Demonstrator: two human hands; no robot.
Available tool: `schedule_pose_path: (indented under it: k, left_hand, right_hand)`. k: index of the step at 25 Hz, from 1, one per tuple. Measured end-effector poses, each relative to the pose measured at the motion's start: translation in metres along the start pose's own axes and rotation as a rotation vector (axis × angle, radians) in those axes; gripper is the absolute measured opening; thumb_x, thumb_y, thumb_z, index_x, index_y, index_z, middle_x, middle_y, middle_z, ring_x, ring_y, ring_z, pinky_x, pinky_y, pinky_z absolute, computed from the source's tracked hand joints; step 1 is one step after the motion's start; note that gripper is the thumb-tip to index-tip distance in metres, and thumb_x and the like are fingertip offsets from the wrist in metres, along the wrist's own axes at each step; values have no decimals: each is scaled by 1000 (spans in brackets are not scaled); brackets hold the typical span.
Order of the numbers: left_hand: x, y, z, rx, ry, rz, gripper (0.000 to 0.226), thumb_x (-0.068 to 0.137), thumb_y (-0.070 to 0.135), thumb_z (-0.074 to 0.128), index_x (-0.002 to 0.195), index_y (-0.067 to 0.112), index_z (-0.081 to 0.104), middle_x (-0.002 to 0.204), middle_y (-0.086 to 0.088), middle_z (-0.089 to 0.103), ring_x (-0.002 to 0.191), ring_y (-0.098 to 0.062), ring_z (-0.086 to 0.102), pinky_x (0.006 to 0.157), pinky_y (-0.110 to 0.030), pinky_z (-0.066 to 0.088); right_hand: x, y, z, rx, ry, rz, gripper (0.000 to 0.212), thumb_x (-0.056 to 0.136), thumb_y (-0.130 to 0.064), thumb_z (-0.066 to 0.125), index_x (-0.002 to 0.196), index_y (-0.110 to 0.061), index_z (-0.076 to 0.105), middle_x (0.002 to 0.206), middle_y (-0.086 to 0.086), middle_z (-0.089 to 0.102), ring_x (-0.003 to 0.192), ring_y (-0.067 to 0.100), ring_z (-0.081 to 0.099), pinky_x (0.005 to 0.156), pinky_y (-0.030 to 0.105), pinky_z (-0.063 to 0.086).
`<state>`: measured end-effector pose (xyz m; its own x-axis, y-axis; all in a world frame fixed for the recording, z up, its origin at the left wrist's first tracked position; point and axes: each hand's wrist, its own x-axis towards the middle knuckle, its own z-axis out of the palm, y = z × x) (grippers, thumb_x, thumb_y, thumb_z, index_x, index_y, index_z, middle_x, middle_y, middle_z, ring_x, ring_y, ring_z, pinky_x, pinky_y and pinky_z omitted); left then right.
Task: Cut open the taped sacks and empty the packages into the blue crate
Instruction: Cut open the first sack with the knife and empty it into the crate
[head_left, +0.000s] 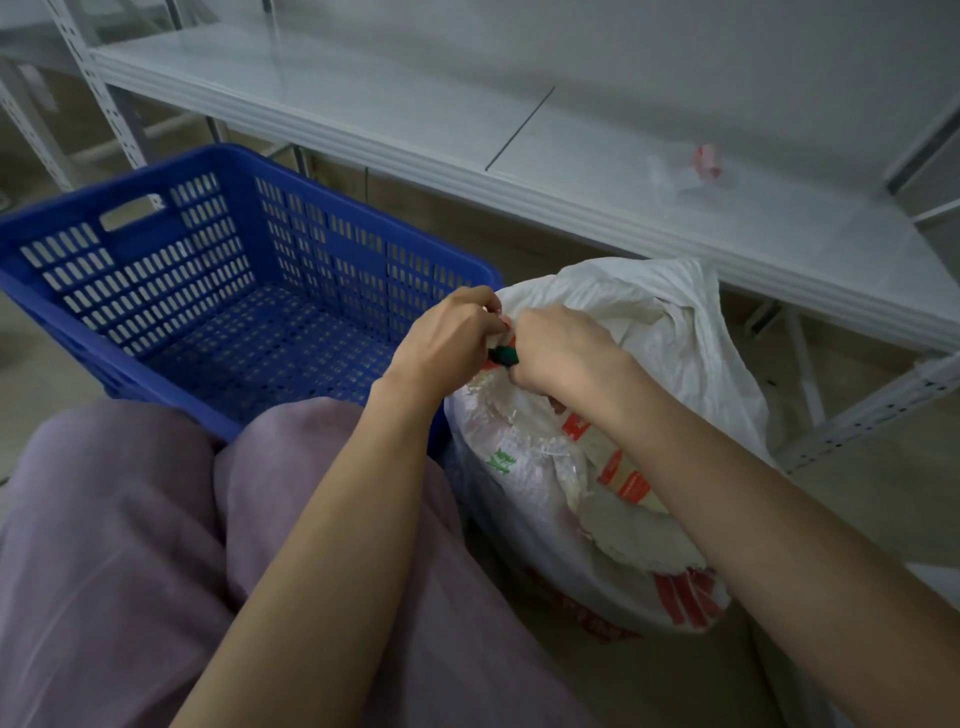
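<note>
A white woven sack with red and green print and clear tape stands on the floor right of the blue crate. The crate holds nothing visible. My left hand pinches the sack's top edge. Close beside it, my right hand grips a small cutter with a green and black end, held against the taped mouth of the sack. The blade is hidden between my hands.
A white metal shelf runs behind the crate and sack, with a bit of crumpled clear and pink plastic on it. My knees in mauve trousers fill the lower left. Shelf legs stand at right.
</note>
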<state>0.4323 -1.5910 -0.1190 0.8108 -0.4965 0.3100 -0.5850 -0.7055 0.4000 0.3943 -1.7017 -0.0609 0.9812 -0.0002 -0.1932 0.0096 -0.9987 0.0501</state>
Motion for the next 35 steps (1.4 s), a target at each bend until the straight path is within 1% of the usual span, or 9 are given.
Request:
schedule_pose_path:
  k: [3, 7, 11, 13, 19, 22, 27, 31, 35]
  left_hand:
    - [0, -6, 0, -29, 29, -41, 26, 81, -8, 52, 94, 1, 73, 113, -14, 59, 99, -31, 56, 72, -45, 49]
    - [2, -22, 4, -79, 130, -62, 32, 80, -11, 47, 89, 1, 74, 101, -13, 64, 89, -32, 61, 72, -44, 51]
    - [6, -16, 8, -82, 63, -105, 27, 86, -8, 50, 97, 1, 73, 108, -13, 64, 97, -31, 60, 79, -42, 49]
    - [7, -13, 8, -86, 70, -110, 24, 87, -5, 52, 99, 1, 73, 110, -12, 64, 99, -30, 60, 81, -41, 48]
    - [4, -6, 13, -4, 45, -19, 11, 83, 4, 63, 86, 3, 74, 103, -8, 61, 83, -29, 59, 68, -43, 50]
    - [1, -14, 10, -21, 53, -29, 13, 84, 10, 64, 87, 3, 74, 100, -9, 61, 81, -28, 59, 68, -42, 50]
    - [6, -20, 7, -55, 80, -68, 25, 84, -5, 53, 98, 2, 73, 109, -14, 64, 97, -31, 60, 82, -42, 49]
    - [13, -29, 2, -37, 201, -96, 37, 79, -4, 40, 92, 0, 73, 101, -20, 65, 94, -37, 62, 79, -41, 51]
    - [16, -28, 2, -48, 233, -150, 36, 81, -15, 43, 99, -1, 71, 103, -17, 66, 97, -35, 61, 82, -37, 50]
  right_hand:
    - [2, -6, -4, 0, 23, -23, 25, 95, -14, 49, 118, -10, 57, 109, 8, 57, 102, 27, 58, 67, 30, 37]
    - [-27, 3, 8, -12, 44, -52, 18, 94, -16, 52, 109, -10, 57, 71, 1, 38, 74, 22, 44, 59, 29, 34]
    - [-52, 16, 13, 16, 32, -41, 30, 92, -27, 55, 114, -8, 56, 96, 11, 57, 87, 29, 57, 65, 30, 35]
    - [-53, 19, 14, 13, 41, -44, 31, 92, -28, 55, 115, -8, 56, 98, 11, 57, 87, 29, 57, 64, 30, 36]
    - [-22, 1, 27, -60, 150, -32, 24, 97, -11, 44, 117, -8, 56, 112, 11, 61, 102, 30, 61, 69, 31, 36]
    - [-14, -4, 31, -66, 150, -43, 25, 97, -10, 41, 118, -8, 56, 114, 11, 61, 104, 29, 60, 70, 32, 36]
    - [-32, 19, 30, -44, 104, -31, 23, 94, -20, 49, 113, -8, 58, 107, 13, 62, 95, 31, 61, 66, 30, 36]
    - [-62, 51, 41, -21, -7, 24, 24, 90, -26, 55, 107, -10, 63, 91, 9, 61, 82, 28, 61, 60, 28, 35]
    - [-77, 71, 36, 269, -6, 87, 23, 90, -32, 59, 106, -18, 69, 75, -1, 64, 64, 17, 64, 52, 30, 48]
